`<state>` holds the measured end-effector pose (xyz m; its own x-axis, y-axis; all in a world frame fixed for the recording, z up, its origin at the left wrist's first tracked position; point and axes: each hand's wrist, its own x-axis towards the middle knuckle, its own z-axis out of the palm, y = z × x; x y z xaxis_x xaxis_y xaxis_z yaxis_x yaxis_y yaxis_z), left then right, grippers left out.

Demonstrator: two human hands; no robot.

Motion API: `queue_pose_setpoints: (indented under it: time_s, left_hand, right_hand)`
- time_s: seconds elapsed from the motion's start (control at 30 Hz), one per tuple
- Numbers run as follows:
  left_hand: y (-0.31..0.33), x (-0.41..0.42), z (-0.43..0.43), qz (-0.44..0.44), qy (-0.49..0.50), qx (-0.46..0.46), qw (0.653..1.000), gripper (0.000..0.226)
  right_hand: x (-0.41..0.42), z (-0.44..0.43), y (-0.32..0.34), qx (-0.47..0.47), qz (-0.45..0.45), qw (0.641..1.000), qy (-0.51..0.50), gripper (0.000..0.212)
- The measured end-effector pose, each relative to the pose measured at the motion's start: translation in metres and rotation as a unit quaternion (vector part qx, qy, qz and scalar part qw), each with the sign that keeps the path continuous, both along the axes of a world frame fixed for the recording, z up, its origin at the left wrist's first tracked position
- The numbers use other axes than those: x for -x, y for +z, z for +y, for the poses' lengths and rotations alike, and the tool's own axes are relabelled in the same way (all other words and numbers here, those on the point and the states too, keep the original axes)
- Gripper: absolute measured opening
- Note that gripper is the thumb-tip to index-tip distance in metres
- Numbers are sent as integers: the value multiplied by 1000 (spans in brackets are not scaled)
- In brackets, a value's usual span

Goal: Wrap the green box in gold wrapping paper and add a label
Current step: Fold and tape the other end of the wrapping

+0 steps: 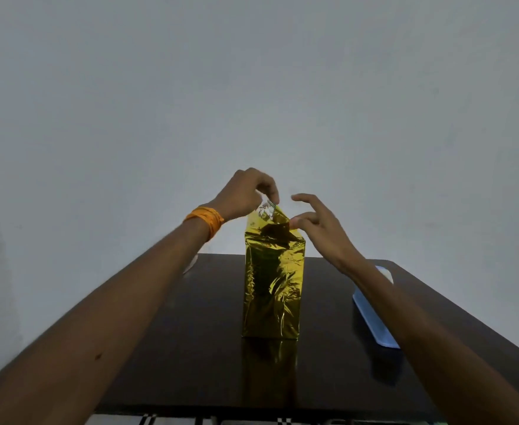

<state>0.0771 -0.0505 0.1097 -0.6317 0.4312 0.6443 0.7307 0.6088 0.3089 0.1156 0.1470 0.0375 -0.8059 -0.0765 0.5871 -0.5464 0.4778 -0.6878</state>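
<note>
Pinching gold paper (272, 280) at top, left hand (240, 194)

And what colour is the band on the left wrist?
The band is orange; the head view shows it.

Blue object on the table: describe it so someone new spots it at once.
Find the dark table. Right of the upright gold-wrapped box, partly under the right forearm, lies a flat light-blue tray-like object. It alone is blue and lies low.
</note>
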Motion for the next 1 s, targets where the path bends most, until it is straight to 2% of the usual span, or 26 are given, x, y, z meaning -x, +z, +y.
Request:
queue_pose_setpoints:
  time_s: [0.1, 0.2, 0.33, 0.47, 0.53, 0.6, 0.7, 0.83, 1.0]
  left_hand:
    - [-13, 11, -19, -13, 31, 75, 997, 51]
    - [-24, 19, -28, -7, 27, 118, 993, 53]
    - [-22, 32, -21, 20, 14, 113, 993, 34]
    - [-11, 38, -13, -21, -1, 33, 999, 28]
    - [-5, 34, -17, -70, -28, -94, 993, 34]
    - [0, 32, -21, -92, -43, -239, 966, 36]
    - [-7, 35, -30, -77, -7, -347, 935, 32]
    - [-62, 31, -38, -116, 50, -413, 902, 14]
    - [-117, 18, -25, -223, -8, -374, 900, 10]
  right_hand:
    - [9, -10, -4, -19, -18, 1000, 12, 41]
    - [9, -11, -14, 17, -14, 1000, 12, 38]
    - [10, -9, -24, 33, -1, 999, 7, 36]
    - [14, -9, -24, 34, 4, 999, 8, 34]
    - [16, -10, -27, 36, 1, 999, 8, 34]
    - [18, -11, -31, 41, 2, 999, 3, 37]
    - [16, -12, -33, 52, 0, 999, 3, 32]
    - [13, -11, -32, 55, 1, 998, 9, 33]
    - [12, -12, -31, 54, -3, 998, 9, 31]
